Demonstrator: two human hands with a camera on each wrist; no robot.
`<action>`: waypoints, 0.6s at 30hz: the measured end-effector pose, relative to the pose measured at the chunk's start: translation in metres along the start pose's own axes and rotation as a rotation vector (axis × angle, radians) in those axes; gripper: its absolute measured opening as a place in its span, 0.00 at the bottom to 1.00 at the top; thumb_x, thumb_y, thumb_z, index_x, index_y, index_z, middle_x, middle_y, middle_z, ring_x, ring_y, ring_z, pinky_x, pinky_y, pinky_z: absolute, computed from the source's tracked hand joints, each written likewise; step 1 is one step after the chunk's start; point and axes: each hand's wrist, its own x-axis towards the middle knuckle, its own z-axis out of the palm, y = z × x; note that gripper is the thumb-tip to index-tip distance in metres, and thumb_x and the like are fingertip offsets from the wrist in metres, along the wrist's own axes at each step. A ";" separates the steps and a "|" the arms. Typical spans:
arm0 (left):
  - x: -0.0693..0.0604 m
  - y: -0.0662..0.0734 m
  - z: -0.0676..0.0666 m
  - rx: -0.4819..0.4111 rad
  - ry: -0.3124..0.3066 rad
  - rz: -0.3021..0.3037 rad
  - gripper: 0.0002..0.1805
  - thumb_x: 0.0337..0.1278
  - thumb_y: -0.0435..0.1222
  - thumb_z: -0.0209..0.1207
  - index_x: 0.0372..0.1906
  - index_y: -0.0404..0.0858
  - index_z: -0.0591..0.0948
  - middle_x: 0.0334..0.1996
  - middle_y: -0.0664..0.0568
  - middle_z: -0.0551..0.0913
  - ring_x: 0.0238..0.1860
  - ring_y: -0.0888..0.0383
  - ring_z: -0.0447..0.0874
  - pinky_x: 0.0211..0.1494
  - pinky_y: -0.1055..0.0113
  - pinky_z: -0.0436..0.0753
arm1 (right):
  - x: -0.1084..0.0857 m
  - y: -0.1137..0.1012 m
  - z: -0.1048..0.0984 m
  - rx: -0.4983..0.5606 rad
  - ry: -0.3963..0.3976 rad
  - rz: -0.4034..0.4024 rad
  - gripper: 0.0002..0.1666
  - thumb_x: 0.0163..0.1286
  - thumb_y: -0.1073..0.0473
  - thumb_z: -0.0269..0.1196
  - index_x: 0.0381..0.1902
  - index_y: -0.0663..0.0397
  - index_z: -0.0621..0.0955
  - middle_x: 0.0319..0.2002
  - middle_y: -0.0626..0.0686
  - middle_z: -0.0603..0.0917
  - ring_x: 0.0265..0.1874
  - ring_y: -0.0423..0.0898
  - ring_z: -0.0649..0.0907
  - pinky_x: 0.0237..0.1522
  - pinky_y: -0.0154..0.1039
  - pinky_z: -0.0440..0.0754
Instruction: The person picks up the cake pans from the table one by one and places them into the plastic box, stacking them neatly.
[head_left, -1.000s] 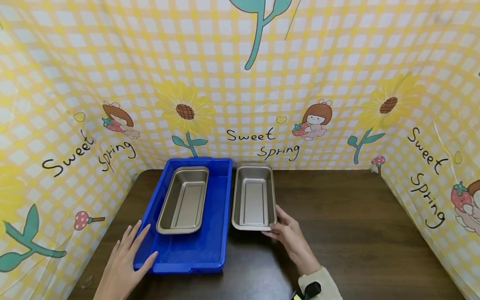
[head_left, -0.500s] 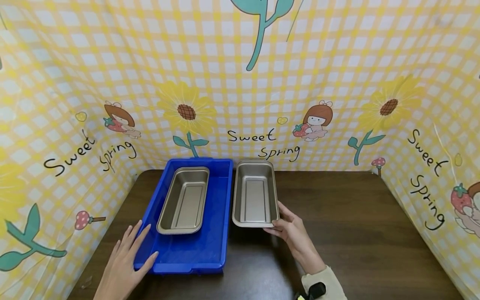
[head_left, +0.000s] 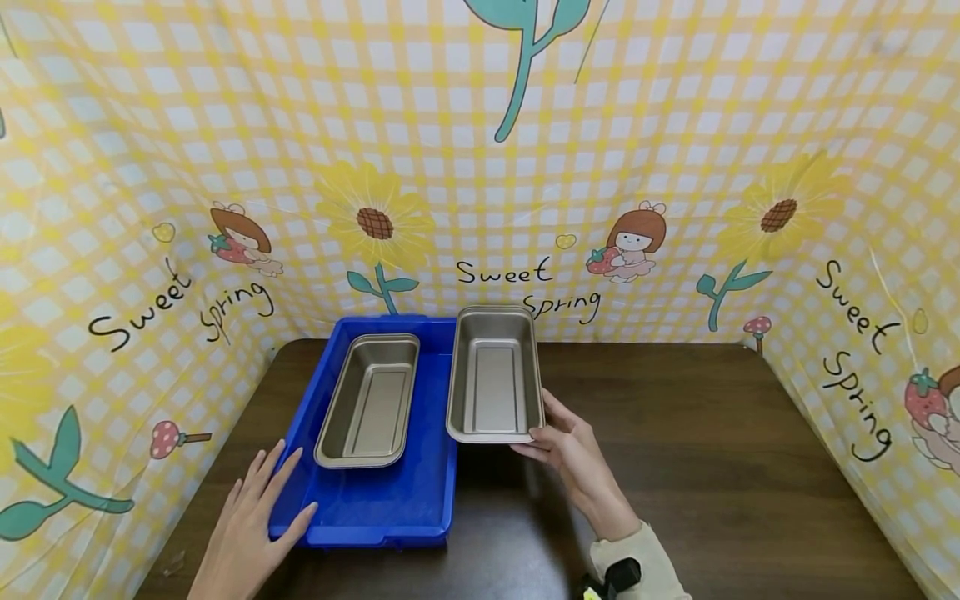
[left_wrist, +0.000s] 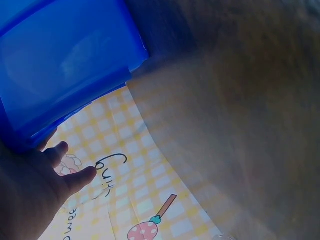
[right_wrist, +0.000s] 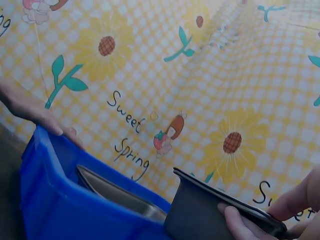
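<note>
My right hand (head_left: 573, 462) pinches the near right corner of a metal loaf pan (head_left: 495, 387), thumb at the rim and fingers against its side. This pan is raised, and in the head view it overlaps the right rim of a blue plastic tray (head_left: 390, 504). A second loaf pan (head_left: 367, 400) lies in the left part of that tray; the right wrist view shows its rim (right_wrist: 120, 192) behind the tray wall. At the tray's near left edge, my left hand (head_left: 247, 525) rests with fingers spread. Both pans look bare inside.
The tray stands at the left of a dark brown wooden table (head_left: 712, 467). A yellow checked cloth (head_left: 480, 183) printed with flowers and figures hangs along the back and both sides, close to the table's edges.
The pan in my right hand first rises a little, then shifts left, from beside the tray to over its right rim. The left hand, tray and other pan stay put.
</note>
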 end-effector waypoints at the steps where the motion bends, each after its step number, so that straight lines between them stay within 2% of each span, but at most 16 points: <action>1: 0.000 0.000 0.000 0.000 0.000 -0.001 0.45 0.66 0.46 0.69 0.84 0.48 0.64 0.82 0.39 0.60 0.83 0.34 0.49 0.81 0.32 0.41 | 0.001 -0.001 0.002 -0.003 -0.009 -0.004 0.45 0.67 0.79 0.51 0.83 0.64 0.60 0.74 0.74 0.68 0.48 0.52 0.89 0.50 0.44 0.88; 9: 0.001 0.000 0.001 0.000 -0.004 -0.004 0.44 0.66 0.46 0.69 0.83 0.47 0.64 0.82 0.38 0.60 0.83 0.35 0.47 0.81 0.32 0.40 | 0.007 -0.002 0.024 -0.001 -0.062 -0.023 0.44 0.67 0.80 0.50 0.82 0.66 0.60 0.72 0.77 0.69 0.48 0.52 0.89 0.52 0.46 0.88; 18: 0.001 0.000 0.002 0.004 0.002 -0.001 0.44 0.66 0.46 0.70 0.83 0.47 0.64 0.82 0.38 0.60 0.83 0.35 0.47 0.81 0.31 0.41 | 0.014 0.001 0.052 0.008 -0.094 -0.017 0.43 0.70 0.79 0.50 0.83 0.65 0.60 0.71 0.77 0.70 0.57 0.62 0.85 0.56 0.52 0.86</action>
